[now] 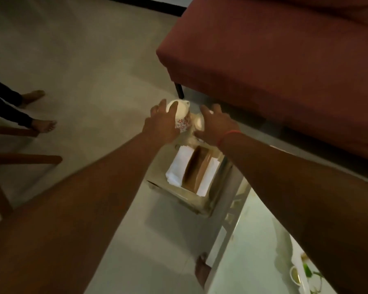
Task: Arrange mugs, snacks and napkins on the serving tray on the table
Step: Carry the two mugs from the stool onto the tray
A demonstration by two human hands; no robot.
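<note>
Both arms are stretched out over the far end of the serving tray [202,205], which sits at the corner of the glass surface [253,240]. The left hand [160,124] grips a white mug with red flowers [181,116], tipped on its side. Just beside it, the right hand [216,124] curls around a second white mug [200,122]. White napkins [179,168] lie on the tray with a brown packet [197,168] across them. A red sofa [274,60] stands beyond.
</note>
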